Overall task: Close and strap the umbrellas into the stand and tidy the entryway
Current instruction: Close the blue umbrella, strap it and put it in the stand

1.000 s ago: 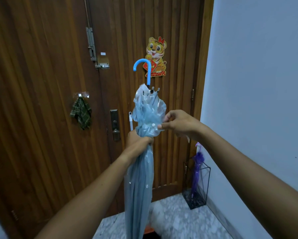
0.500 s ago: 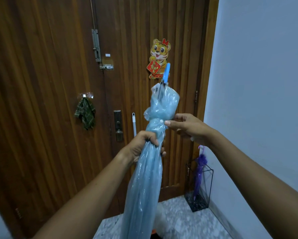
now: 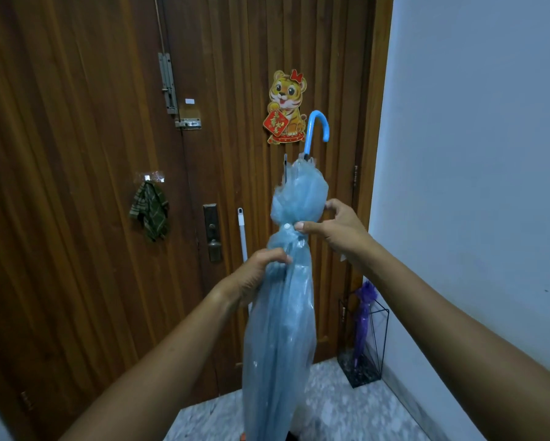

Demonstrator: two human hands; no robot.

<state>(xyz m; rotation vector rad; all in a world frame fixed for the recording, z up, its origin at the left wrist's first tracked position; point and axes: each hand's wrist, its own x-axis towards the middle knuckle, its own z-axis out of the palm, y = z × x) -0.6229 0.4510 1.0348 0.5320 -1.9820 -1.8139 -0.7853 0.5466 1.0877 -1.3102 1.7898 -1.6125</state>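
**Blue umbrella at the strapping step**

The blue umbrella (image 3: 280, 329) was folded and held upright in front of the door (image 3: 76, 202). Its curved handle (image 3: 316, 127) was at the top and its lower end ran out of sight below the picture. The left hand (image 3: 257, 275) gripped the gathered canopy just under the waist, fingers curled round the plastic. The right hand (image 3: 334, 227) was up at the strap (image 3: 287, 229), thumb and fingertips pinched together right beside the small white snap. Its other fingers were loosely bent against the bunched canopy above. The strap drew the canopy in tight there, so the folds bulged above it and hung looser below.

The step in hand looked like fastening the strap. Whether the snap had clicked home could not be told: the button showed, but the right hand covered the strap's end.

The stand (image 3: 382, 329), a black wire frame, sat on the floor (image 3: 347, 409) in the corner between the door and the wall (image 3: 474, 154), low to the right and well apart from both hands. A purple umbrella (image 3: 364, 313) stood closed in it.

By my reckoning, the next move called for a firm press on the snap if it was not yet shut. After that the blue umbrella would need carrying across and lowering tip first into the stand beside the purple one. That would need care, as the wire frame looked light enough to tip.

A green cloth (image 3: 149, 214) hung on the door, and a white stick (image 3: 242, 237) stood against it.
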